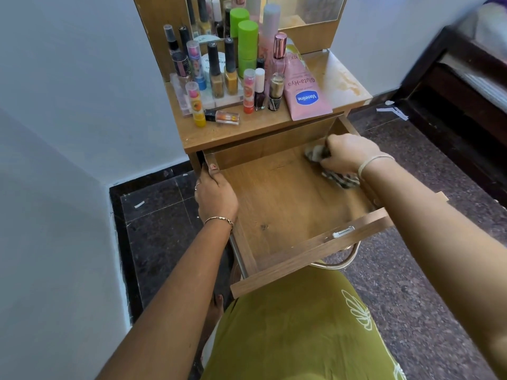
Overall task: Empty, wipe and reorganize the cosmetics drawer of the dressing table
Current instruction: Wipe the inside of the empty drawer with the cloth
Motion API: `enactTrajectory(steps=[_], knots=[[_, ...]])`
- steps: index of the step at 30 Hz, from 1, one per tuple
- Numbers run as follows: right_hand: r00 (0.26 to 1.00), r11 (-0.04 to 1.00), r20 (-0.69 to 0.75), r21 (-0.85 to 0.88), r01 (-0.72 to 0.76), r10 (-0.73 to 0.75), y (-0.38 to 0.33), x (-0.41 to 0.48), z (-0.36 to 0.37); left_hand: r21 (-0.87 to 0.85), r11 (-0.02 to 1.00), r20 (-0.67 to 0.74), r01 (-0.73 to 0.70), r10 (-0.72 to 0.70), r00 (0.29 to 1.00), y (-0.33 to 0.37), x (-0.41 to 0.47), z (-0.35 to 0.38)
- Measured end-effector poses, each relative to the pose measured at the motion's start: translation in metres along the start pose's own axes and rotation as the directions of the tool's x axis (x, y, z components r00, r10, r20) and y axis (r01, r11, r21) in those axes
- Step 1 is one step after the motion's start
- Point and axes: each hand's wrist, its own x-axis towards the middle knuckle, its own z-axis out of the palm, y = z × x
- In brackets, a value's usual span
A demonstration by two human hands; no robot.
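Note:
The wooden drawer [277, 215] of the dressing table is pulled out, and its inside holds only a cloth. My left hand [216, 193] grips the drawer's left side wall near the back. My right hand [348, 154] presses a dark-and-white patterned cloth [338, 178] onto the drawer floor at the back right corner. On the tabletop [337, 78] stand several cosmetics: nail polish bottles [216, 78], lip balm sticks [198, 105], green-capped bottles [247, 45] and a pink Vaseline tube [304, 91]. One small bottle [223, 117] lies on its side.
A mirror [301, 9] rises behind the tabletop. White walls [55, 133] close in on the left. A dark bed frame [466, 86] stands at the right. The floor [425, 283] is dark speckled stone. My green garment [296, 330] fills the lower middle, under the drawer front.

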Motion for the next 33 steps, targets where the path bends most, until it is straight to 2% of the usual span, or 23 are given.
enactTrajectory(steps=[2,4,9,11,14,18,19,22,26,29,33], knots=[[0.996,0.995,-0.077,-0.093,0.044,-0.052,-0.009,0.006,0.007,0.005,1.000,-0.001,-0.002,0.002,1.000,0.000,0.000,0.000],[0.995,0.977,-0.039,-0.197,0.088,-0.097,-0.010,0.010,0.013,0.004,1.000,-0.002,0.002,-0.002,1.000,-0.001,0.001,0.001],[0.980,0.938,0.071,-0.283,0.200,-0.187,0.003,0.009,0.005,-0.008,0.999,-0.006,0.047,-0.047,0.999,-0.004,0.003,0.004],[0.968,0.900,0.173,-0.365,0.236,-0.184,0.004,0.006,-0.004,-0.012,0.999,-0.009,0.047,-0.047,0.999,-0.005,0.004,0.004],[0.913,0.872,0.401,-0.416,0.259,-0.080,0.003,0.003,-0.009,-0.035,0.998,-0.001,0.058,-0.058,0.998,-0.006,0.005,0.005],[0.695,0.932,0.710,-0.317,0.176,0.110,0.011,0.002,0.004,-0.046,0.997,-0.007,0.057,-0.058,0.998,-0.006,0.004,0.006],[0.674,0.938,0.730,-0.300,0.172,0.110,0.013,0.001,0.005,-0.046,0.997,-0.010,0.058,-0.058,0.998,-0.006,0.004,0.006],[0.672,0.950,0.736,-0.263,0.167,0.086,0.018,0.002,0.006,-0.057,0.997,-0.017,0.058,-0.059,0.998,-0.006,0.003,0.005],[0.609,0.970,0.789,-0.203,0.133,0.082,0.008,0.004,0.009,-0.071,0.996,-0.020,0.050,-0.052,0.998,-0.005,0.003,0.005],[0.579,0.974,0.815,-0.148,0.174,0.020,-0.013,0.003,0.013,-0.070,0.996,-0.017,0.049,-0.051,0.999,-0.005,0.004,0.005],[0.489,0.975,0.867,-0.016,0.223,-0.098,-0.049,0.003,0.017,-0.077,0.995,-0.017,0.056,-0.058,0.998,-0.006,0.004,0.005]])
